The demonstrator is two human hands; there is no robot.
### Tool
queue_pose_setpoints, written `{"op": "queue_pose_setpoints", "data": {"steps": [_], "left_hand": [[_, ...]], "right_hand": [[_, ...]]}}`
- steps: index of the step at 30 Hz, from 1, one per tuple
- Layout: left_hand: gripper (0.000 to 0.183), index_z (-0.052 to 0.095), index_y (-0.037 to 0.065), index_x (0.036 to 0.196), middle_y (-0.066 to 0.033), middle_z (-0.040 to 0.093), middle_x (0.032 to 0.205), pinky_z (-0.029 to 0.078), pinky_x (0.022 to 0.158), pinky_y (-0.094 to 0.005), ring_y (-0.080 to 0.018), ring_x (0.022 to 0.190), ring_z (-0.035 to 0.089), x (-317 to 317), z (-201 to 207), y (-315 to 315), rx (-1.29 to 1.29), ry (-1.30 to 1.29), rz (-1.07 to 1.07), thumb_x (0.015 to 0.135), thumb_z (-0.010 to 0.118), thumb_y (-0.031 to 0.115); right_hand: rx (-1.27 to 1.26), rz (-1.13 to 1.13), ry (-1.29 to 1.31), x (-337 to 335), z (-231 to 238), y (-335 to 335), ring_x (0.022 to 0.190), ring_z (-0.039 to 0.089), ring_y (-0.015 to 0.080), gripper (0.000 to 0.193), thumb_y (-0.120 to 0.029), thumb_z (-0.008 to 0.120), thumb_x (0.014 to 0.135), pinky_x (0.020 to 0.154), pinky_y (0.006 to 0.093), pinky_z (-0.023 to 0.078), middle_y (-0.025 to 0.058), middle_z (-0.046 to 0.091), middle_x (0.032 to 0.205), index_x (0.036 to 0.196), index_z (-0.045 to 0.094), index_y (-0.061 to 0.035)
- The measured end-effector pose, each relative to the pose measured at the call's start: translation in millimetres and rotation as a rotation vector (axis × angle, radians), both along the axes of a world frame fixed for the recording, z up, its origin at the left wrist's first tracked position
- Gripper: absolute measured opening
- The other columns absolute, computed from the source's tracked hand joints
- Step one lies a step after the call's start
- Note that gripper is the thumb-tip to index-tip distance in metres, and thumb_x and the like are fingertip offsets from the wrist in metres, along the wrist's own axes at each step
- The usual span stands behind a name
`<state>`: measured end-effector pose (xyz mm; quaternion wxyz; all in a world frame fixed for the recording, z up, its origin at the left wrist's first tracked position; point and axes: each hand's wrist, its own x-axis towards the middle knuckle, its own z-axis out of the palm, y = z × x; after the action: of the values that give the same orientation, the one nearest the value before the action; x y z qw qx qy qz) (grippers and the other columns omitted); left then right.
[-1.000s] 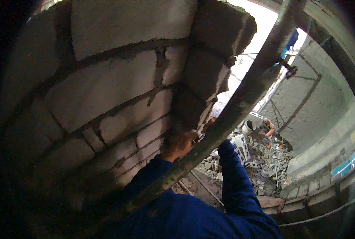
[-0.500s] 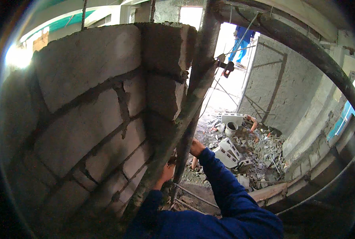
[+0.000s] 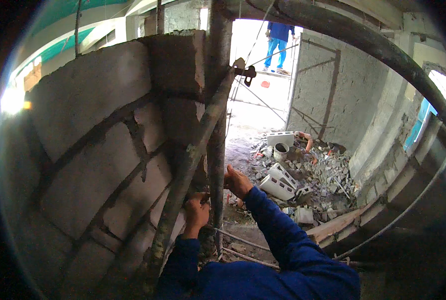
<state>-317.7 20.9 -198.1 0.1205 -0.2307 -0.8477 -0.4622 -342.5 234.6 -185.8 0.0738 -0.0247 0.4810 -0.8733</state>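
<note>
Both my hands are at an upright metal scaffold pole (image 3: 216,160), beside a wall of grey blocks (image 3: 90,175). My left hand (image 3: 197,214) sits left of the pole, between it and a slanting pole (image 3: 185,180). Its fingers are curled and pinched together; whatever they hold is too small or dark to name. On the pole's other side is my right hand (image 3: 239,183), its thumb raised apart from the fingers. Those fingertips reach to the pole's edge and are partly hidden there; I see nothing held in that hand.
Rubble (image 3: 328,175) covers the floor ahead on the right, with broken hollow blocks (image 3: 279,184) and a pipe piece (image 3: 281,151). A clamp (image 3: 245,73) juts from the pole. Lower bars (image 3: 245,237) cross near my arms. A person in blue (image 3: 278,42) stands beyond the opening.
The view has shifted, so the wall and poles appear further left. My right thumb has lifted away from its fingers. More of my left hand shows beside the slanting pole.
</note>
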Motion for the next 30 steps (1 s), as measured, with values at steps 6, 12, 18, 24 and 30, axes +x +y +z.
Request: {"op": "queue_pose_setpoints", "data": {"steps": [6, 12, 18, 24, 30], "left_hand": [[0.030, 0.061, -0.001, 0.108, -0.0193, 0.063, 0.104, 0.047, 0.084, -0.0393, -0.0324, 0.097, 0.061, -17, -17, -7, -0.086, -0.241, -0.004, 0.078, 0.058, -0.001], [0.040, 0.059, 0.003, 0.115, -0.0265, 0.062, 0.103, 0.048, 0.081, -0.0441, -0.0436, 0.095, 0.059, -15, -14, -14, -0.067, 0.132, -0.043, 0.076, 0.060, 0.005], [0.035, 0.061, 0.003, 0.112, -0.0113, 0.066, 0.106, 0.047, 0.090, -0.0358, -0.0225, 0.097, 0.060, -14, -2, -16, 0.052, -0.236, -0.163, 0.078, 0.060, -0.001], [0.026, 0.063, 0.004, 0.107, -0.0072, 0.067, 0.100, 0.048, 0.084, -0.0308, -0.0183, 0.093, 0.061, -37, -12, -20, 0.202, -0.426, -0.325, 0.082, 0.060, 0.000], [0.019, 0.065, 0.003, 0.099, -0.0032, 0.067, 0.096, 0.047, 0.084, -0.0294, -0.0156, 0.091, 0.060, -34, 6, -27, 0.316, -0.564, -0.464, 0.082, 0.060, 0.000]], "right_hand": [[0.551, -0.104, 0.414, 2, 9, -23, 0.116, 0.053, 0.0267, 0.048, -0.032, 0.042, 0.099, 0.100, 0.0360, 0.040, 0.0130, 0.054, 0.127, 0.137, 0.038, -0.0013], [-0.217, 0.050, 0.152, -3, 6, -45, 0.112, 0.054, 0.0199, 0.050, -0.021, 0.044, 0.099, 0.100, 0.0319, 0.041, 0.0087, 0.049, 0.133, 0.143, 0.028, -0.0048], [-0.057, -0.092, 0.209, 3, 0, -45, 0.106, 0.057, 0.0182, 0.047, -0.042, 0.036, 0.100, 0.089, 0.0322, 0.047, 0.0083, 0.058, 0.120, 0.130, 0.048, -0.0082], [0.209, -0.275, 0.203, 33, -3, -29, 0.092, 0.058, 0.0138, 0.042, -0.042, 0.040, 0.099, 0.077, 0.0281, 0.047, 0.0043, 0.062, 0.100, 0.112, 0.056, -0.0054], [0.648, -0.583, 0.447, 81, 1, -43, 0.076, 0.061, 0.0151, 0.026, -0.025, 0.055, 0.094, 0.069, 0.0294, 0.051, 0.0080, 0.063, 0.086, 0.103, 0.059, -0.0008]]}}
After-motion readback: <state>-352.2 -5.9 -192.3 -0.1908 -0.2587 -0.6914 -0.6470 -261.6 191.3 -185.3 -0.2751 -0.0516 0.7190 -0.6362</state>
